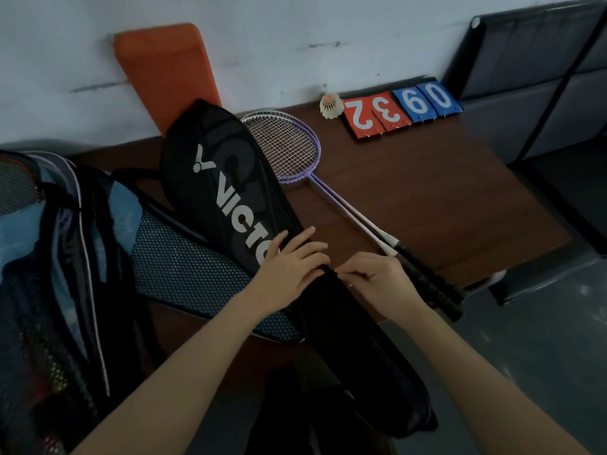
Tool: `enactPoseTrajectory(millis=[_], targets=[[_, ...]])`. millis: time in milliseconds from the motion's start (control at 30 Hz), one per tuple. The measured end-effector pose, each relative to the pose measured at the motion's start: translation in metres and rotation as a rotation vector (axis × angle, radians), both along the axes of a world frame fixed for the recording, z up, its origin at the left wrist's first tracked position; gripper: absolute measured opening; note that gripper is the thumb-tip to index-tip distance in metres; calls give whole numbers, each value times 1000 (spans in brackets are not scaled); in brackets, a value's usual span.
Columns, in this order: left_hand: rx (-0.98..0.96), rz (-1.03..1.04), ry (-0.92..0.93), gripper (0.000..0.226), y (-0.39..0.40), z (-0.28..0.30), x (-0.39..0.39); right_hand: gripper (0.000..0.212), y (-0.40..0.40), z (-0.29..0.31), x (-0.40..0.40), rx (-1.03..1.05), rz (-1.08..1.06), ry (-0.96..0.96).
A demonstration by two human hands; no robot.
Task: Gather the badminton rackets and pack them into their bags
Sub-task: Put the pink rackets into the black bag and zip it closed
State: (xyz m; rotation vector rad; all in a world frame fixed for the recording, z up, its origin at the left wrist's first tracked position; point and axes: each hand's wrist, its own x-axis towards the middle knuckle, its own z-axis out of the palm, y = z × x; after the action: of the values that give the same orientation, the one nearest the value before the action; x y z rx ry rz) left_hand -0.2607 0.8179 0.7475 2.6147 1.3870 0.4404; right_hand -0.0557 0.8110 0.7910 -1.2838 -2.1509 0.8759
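A black racket bag (223, 178) with white VICTOR lettering lies diagonally across the brown table (427, 198). My left hand (289, 267) presses flat on the bag's right edge near its middle. My right hand (374, 280) pinches something small at that same edge, probably the zipper pull, though it is too small to tell. Two rackets (289, 149) with purple and white frames lie stacked to the right of the bag, heads toward the wall, black grips (433, 284) reaching the table's front edge beside my right hand.
A large blue and black sports bag (65, 257) stands open at the left with a mesh panel (184, 267) under the black bag. A shuttlecock (331, 105) and a red and blue score flipper (400, 108) sit by the wall. An orange board (164, 73) leans behind.
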Motion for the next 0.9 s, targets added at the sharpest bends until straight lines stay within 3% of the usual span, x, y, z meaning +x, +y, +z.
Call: enactPoseTrajectory(millis=[200,400,600,900], targets=[[-27,-119,18,24,24,-12,-3,15,-33,-21,44,-129,4,30],[-160,127,17,29,11,-21,37,15,-73,-40,106,-247,-142,20],[-81,-103,147,38,-72,-29,114,10,-89,-56,116,-197,-207,48],[-181,50,-17,21,-74,-19,120,10,-110,-49,134,-189,-212,103]])
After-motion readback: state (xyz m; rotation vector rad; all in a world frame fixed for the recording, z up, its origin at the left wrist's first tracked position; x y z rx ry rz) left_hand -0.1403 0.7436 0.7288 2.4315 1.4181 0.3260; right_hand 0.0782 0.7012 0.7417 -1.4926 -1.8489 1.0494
